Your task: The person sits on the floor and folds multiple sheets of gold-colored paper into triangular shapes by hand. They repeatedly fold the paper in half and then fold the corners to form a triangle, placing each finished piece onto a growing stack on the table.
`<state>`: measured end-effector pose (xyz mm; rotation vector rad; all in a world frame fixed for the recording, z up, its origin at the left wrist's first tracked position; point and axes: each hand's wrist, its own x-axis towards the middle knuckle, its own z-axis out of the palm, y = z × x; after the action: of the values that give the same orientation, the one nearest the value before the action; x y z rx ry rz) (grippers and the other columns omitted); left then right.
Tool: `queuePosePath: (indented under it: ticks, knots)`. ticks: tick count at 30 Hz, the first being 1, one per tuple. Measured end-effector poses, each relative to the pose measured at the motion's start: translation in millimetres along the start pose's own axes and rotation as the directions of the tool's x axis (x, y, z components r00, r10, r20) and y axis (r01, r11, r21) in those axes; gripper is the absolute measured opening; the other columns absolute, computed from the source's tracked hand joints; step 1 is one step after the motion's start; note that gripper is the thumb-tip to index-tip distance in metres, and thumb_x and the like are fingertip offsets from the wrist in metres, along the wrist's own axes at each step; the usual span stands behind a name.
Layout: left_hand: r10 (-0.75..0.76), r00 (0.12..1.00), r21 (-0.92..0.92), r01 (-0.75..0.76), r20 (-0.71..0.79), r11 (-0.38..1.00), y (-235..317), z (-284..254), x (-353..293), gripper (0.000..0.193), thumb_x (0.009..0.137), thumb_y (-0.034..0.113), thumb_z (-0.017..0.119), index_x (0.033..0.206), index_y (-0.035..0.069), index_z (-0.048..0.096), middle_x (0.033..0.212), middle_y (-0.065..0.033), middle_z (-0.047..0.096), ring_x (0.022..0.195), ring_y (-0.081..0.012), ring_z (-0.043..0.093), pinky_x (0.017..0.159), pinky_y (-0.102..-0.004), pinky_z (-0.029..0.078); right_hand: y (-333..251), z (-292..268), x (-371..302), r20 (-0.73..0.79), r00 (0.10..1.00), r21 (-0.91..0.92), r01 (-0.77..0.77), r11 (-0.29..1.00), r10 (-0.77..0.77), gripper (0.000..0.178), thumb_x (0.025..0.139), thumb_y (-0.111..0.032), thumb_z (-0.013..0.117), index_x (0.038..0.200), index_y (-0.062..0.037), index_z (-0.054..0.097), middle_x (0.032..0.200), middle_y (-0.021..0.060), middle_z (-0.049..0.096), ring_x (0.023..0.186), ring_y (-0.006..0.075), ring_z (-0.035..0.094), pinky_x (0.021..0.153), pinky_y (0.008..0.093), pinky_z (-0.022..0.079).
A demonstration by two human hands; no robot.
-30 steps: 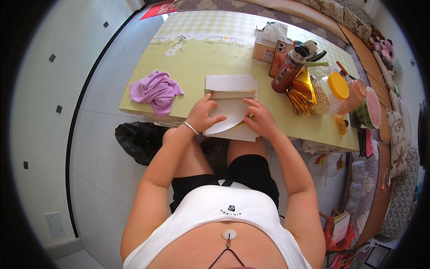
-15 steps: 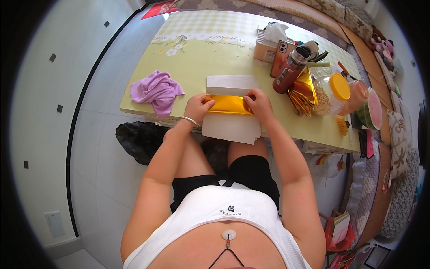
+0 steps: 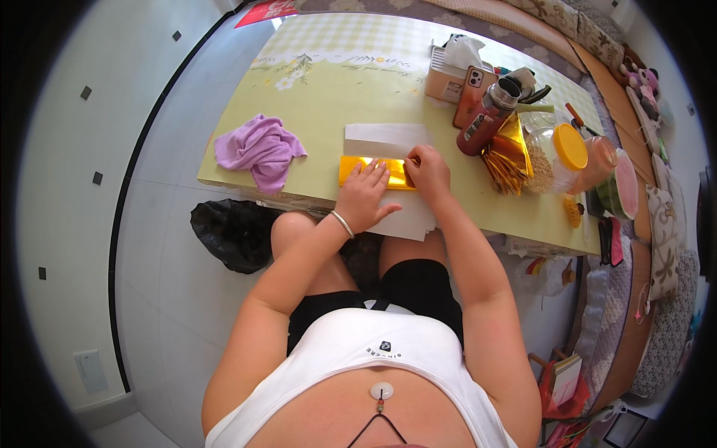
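Observation:
A strip of shiny gold foil paper (image 3: 348, 169) lies across a stack of white paper (image 3: 405, 218) at the table's near edge. My left hand (image 3: 363, 197) rests flat on the gold strip, fingers stretched out and thumb pointing right. At the strip's right end, my right hand (image 3: 429, 172) has its fingers pinched together on the gold foil paper. Beyond the strip shows a raised or folded white flap (image 3: 385, 136). My fingers hide part of the strip's middle and its right end.
A crumpled purple cloth (image 3: 261, 149) lies at the left. To the right stand a red thermos (image 3: 482, 127), a phone (image 3: 470, 93), a tissue box (image 3: 446, 81), a sheaf of gold foil (image 3: 511, 149) and a yellow-lidded jar (image 3: 551, 153). A black bag (image 3: 233, 233) hangs below the table edge.
My left hand has let go of the strip's left end and moved right, now spread flat on top of it. My right hand stays at the right end.

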<state>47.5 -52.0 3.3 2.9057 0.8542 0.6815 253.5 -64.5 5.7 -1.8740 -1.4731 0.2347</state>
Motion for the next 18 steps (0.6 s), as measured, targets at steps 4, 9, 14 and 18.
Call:
queuePosePath:
  ticks: [4,9,14,18]
  knots:
    - [-0.008,0.997,0.052,0.004,0.075,0.999,1,6,-6,0.081,0.091,0.061,0.057,0.142,-0.001,0.05,0.152,-0.0183,0.046,0.143,-0.0355,0.04,0.117,-0.0557,0.027,8,0,-4,-0.05,0.998,0.007,0.048,0.999,-0.048,0.014,0.081,-0.014,0.074,0.091,-0.007,0.069,0.088,0.0109,0.068,0.086,0.0316,0.065,0.075,0.0437,0.053]
    - [-0.003,0.996,0.06,-0.002,0.091,0.998,-2,6,-7,0.083,0.09,0.062,0.058,0.144,-0.001,0.048,0.155,-0.017,0.042,0.146,-0.0341,0.036,0.118,-0.0569,0.024,22,-6,-11,-0.027,0.997,0.104,-0.07,0.992,0.073,0.022,0.08,-0.007,0.07,0.102,-0.0047,0.069,0.085,0.0118,0.067,0.083,0.032,0.064,0.075,0.0435,0.052]
    - [0.029,0.995,0.082,-0.036,0.091,0.996,-4,3,-5,0.084,0.09,0.062,0.058,0.145,-0.001,0.047,0.156,-0.0175,0.041,0.146,-0.0348,0.035,0.118,-0.0572,0.024,30,-3,-16,-0.09,0.995,0.124,0.046,0.991,-0.035,0.025,0.079,-0.003,0.067,0.104,-0.0041,0.069,0.081,0.0106,0.065,0.081,0.0301,0.061,0.075,0.0419,0.05]
    - [0.049,0.992,0.034,-0.054,0.116,0.998,-8,3,-1,0.085,0.09,0.062,0.057,0.146,-0.001,0.045,0.156,-0.0182,0.04,0.146,-0.0353,0.035,0.118,-0.0572,0.024,28,-3,-18,-0.113,0.994,0.2,0.026,0.979,-0.004,0.026,0.079,-0.001,0.067,0.105,-0.0032,0.069,0.078,0.0093,0.063,0.081,0.0276,0.06,0.075,0.04,0.05]
